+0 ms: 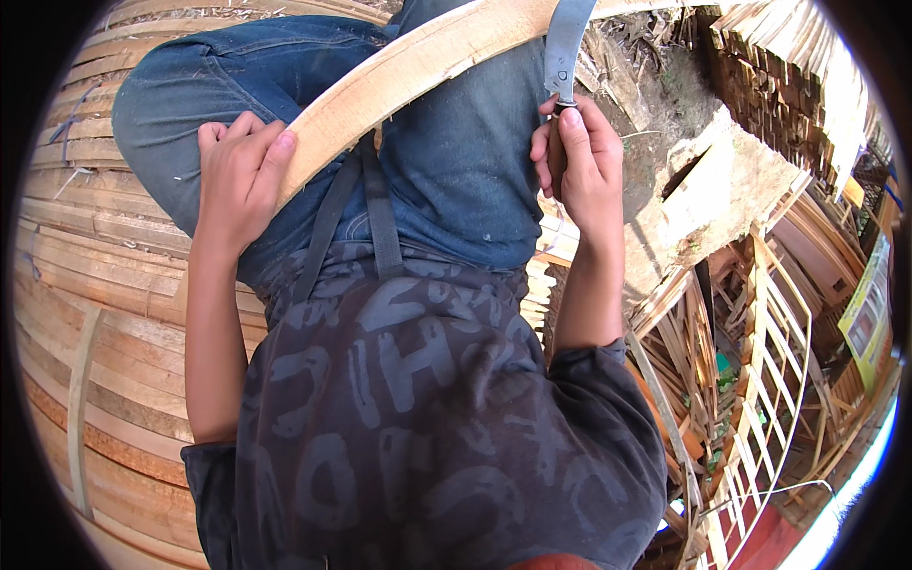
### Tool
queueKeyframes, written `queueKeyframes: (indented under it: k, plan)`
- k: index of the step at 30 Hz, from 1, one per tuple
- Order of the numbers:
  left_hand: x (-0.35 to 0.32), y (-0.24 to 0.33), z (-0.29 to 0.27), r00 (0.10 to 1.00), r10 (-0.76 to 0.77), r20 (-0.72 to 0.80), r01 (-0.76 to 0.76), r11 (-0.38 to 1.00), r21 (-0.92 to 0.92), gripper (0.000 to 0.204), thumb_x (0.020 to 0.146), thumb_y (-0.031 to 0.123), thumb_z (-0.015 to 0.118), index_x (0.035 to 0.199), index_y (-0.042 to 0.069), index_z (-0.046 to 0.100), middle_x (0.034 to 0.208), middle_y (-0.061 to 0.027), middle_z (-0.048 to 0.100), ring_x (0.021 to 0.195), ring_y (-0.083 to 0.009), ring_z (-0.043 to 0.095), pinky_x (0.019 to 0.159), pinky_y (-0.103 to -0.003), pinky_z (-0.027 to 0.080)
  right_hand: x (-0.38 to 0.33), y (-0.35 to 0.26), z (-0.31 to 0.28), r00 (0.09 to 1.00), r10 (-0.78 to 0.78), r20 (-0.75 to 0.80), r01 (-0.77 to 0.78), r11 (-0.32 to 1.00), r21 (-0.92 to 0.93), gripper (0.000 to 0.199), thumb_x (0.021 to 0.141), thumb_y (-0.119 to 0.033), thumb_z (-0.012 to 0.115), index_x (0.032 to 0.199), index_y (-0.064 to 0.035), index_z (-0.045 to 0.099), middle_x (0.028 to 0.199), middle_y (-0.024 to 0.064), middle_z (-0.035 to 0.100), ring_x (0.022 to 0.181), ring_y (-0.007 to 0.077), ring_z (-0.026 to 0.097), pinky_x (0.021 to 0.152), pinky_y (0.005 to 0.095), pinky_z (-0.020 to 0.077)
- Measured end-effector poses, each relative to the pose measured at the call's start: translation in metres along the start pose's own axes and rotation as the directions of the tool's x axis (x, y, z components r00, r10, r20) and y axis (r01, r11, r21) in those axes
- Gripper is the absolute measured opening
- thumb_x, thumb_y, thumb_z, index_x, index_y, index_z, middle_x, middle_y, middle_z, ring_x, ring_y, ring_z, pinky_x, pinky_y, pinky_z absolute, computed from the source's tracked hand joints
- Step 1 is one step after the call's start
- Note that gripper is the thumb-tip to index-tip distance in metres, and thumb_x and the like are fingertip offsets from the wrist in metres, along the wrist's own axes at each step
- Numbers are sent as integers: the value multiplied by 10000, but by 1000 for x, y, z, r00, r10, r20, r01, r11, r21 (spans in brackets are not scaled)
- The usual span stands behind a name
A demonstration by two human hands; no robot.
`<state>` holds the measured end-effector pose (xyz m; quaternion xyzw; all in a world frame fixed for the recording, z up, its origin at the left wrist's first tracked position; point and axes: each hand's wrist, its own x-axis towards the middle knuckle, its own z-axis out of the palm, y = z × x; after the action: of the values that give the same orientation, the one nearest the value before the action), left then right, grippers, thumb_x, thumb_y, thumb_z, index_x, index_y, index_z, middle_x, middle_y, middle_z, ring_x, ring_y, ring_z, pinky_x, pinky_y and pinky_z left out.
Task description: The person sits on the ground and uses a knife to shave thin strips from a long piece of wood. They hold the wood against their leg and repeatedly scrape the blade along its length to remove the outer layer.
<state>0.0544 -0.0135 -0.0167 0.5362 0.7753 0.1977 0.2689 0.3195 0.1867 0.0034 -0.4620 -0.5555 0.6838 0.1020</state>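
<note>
A long, pale wooden board lies across my lap, running from lower left up past the top edge; it looks curved in this view. My left hand is closed on its near end, thumb along the top. In my right hand is a large knife, its brown handle wrapped by my fingers and its broad grey blade pointing away from me. The blade overlaps the board's right side; whether they touch I cannot tell. The board's far end is out of view.
Stacked planks spread along my left. At the far right stands a pile of cut wood strips. Loose offcuts and a wooden lattice frame lie on the right, with a yellowish banner beyond.
</note>
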Motion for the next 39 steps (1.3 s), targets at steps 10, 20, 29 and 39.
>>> queueKeyframes:
  k: [10, 20, 29, 39]
  plan:
    - [0, 2, -1, 1000, -18, 8, 18, 1000, 7, 316, 974, 236, 477, 781, 25, 611, 669, -76, 463, 692, -219, 434, 760, -367, 267, 6, 2, -7, 996, 73, -50, -78, 991, -105, 259, 1044, -240, 430, 986, -28, 565, 607, -14, 479, 457, 42, 414, 402, 204, 316]
    - [3, 0, -2, 1000, -23, 7, 23, 1000, 14, 329, 979, 234, 466, 783, 21, 622, 660, -78, 449, 676, -224, 417, 751, -362, 267, 21, -9, -34, 997, 80, 14, -79, 994, -80, 297, 1047, -243, 420, 966, -11, 587, 575, -13, 462, 420, 42, 384, 377, 200, 290]
    - [4, -4, -1, 998, -49, 43, 48, 999, 25, 332, 978, 226, 450, 787, 24, 630, 656, -87, 451, 668, -226, 410, 744, -363, 268, 35, -14, -41, 975, 146, 165, -84, 939, -332, 287, 1060, -254, 380, 993, -28, 543, 581, -11, 434, 405, 47, 365, 370, 198, 289]
    - [7, 0, -2, 995, -80, 56, 78, 996, 41, 314, 969, 217, 454, 796, 18, 624, 667, -91, 451, 673, -231, 410, 743, -366, 267, 41, -10, -46, 913, 231, 336, -188, 970, -157, 301, 1045, -252, 420, 978, -12, 589, 573, -20, 447, 410, 45, 372, 380, 208, 291]
